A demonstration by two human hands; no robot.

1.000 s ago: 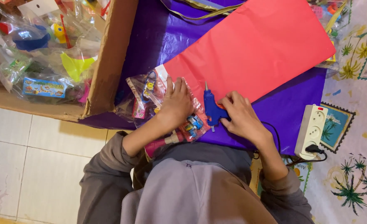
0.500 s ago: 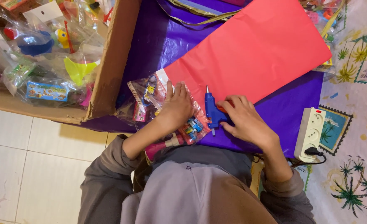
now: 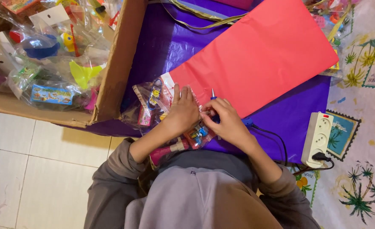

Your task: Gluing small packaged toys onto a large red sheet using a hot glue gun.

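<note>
My left hand (image 3: 182, 111) lies flat, fingers together, on a clear plastic packet of small toys (image 3: 153, 101). The packet sits at the lower corner of a large red paper sheet (image 3: 259, 55). My right hand (image 3: 226, 123) is closed around a blue glue gun (image 3: 213, 94) and touches my left hand's fingers. Only the gun's metal tip and a bit of its blue body show, and the tip points at the red sheet's edge. A black cord (image 3: 276, 138) runs from the gun toward a white power strip (image 3: 318, 138).
Purple wrapping paper (image 3: 162, 46) lies under the red sheet. On the left, a cardboard box (image 3: 117, 68) holds several bagged toys. A patterned mat (image 3: 365, 127) lies to the right, with white floor tiles (image 3: 39, 169) at lower left. My grey sleeves fill the bottom.
My right hand has slid left with the glue gun until it meets my left hand, and it now covers most of the gun. My left hand stays pressed on the packet.
</note>
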